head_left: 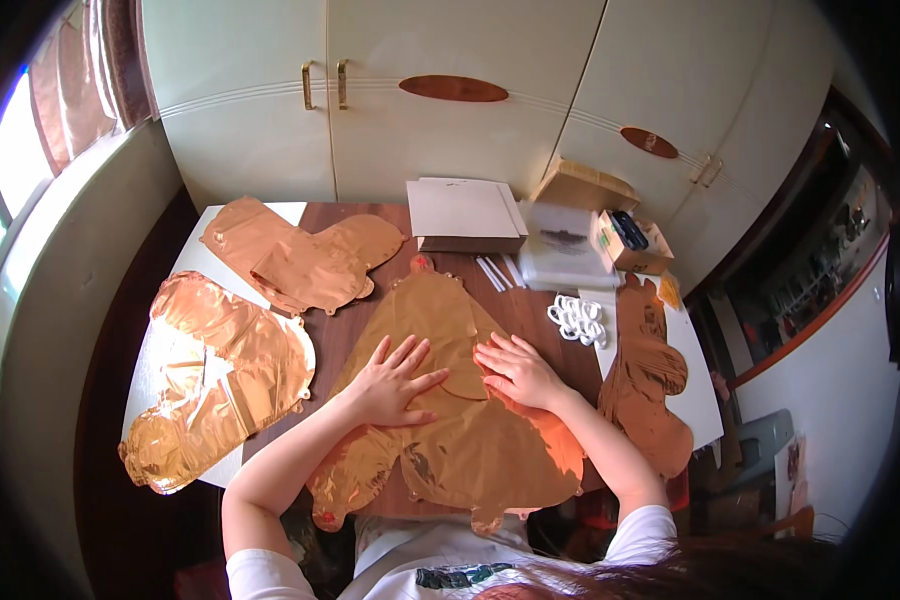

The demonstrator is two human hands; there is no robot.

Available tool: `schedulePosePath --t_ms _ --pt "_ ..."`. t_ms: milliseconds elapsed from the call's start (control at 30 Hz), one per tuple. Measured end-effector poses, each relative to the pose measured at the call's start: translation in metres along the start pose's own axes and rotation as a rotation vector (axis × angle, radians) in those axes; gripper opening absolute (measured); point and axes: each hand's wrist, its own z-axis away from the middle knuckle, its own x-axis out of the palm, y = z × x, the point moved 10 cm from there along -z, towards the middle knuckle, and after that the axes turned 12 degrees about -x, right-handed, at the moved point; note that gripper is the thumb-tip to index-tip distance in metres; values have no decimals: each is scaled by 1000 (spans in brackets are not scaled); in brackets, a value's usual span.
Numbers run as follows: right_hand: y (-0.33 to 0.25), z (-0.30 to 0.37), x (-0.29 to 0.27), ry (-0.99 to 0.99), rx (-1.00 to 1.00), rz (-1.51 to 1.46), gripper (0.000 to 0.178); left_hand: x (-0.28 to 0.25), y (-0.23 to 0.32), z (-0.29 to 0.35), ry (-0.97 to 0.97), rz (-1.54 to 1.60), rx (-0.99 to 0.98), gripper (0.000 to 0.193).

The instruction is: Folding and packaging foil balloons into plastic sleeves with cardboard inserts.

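Observation:
A flat, deflated copper-coloured foil balloon lies in front of me, its narrow end pointing away and its wide, lobed end at the near table edge. My left hand rests on its left middle part, palm down with the fingers spread. On the right side of the same foil, my right hand lies flat with its fingers stretched out. Neither hand grips anything. Small red spots show at the balloon's far tip and near left corner. The foil is creased beneath and between my hands.
More flat foil balloons lie at the far left, near left and right. A white box, clear plastic bags, a small cardboard box, white sticks and a white ribbon bundle sit toward the back.

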Motion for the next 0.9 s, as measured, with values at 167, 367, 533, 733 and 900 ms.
schedulePosePath --t_ms 167,367,533,733,900 --pt "-1 -6 -2 -16 -25 9 45 -2 0 1 6 -5 -2 71" --pt "11 -11 4 -95 -32 -30 58 -4 2 -1 28 1 6 71" --pt "17 -22 14 -263 43 -87 87 -3 -1 0 12 -11 1 72" --pt "24 -25 25 -511 126 -10 119 -1 -1 -3 -26 -16 -3 74" --pt "23 -29 28 -579 155 4 129 -1 -2 -1 -54 5 -16 74"
